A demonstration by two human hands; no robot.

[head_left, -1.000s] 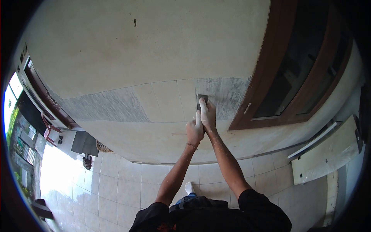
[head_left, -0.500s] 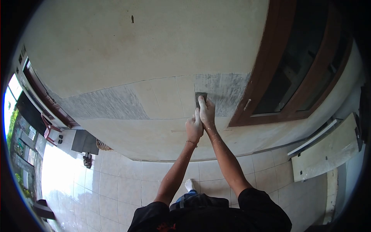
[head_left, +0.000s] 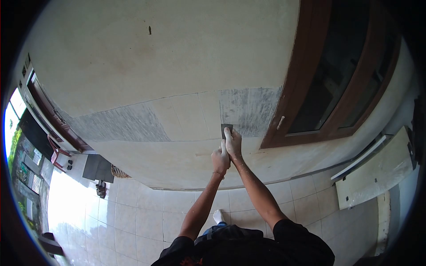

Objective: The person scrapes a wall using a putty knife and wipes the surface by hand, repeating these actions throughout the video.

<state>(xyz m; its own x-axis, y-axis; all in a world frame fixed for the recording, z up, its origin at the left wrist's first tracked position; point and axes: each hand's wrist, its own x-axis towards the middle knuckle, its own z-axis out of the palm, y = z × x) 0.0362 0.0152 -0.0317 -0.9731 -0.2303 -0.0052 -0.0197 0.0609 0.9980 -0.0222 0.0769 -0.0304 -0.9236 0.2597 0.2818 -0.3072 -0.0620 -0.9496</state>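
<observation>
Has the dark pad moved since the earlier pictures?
Yes, down: the dark pad now sits nearer the lower edge of the grey patch by the window.

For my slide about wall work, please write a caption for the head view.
Two hands hold a dark, flat tool at the gray patch beside a brown-framed window.

Both arms reach forward, nearly straight, converging at the hands. The right hand (head_left: 233, 145) is slightly farther out, its fingers closed in a grip; the left hand (head_left: 220, 160) presses against it just below, thumb pointing forward, a thin bracelet circling the wrist.
</observation>
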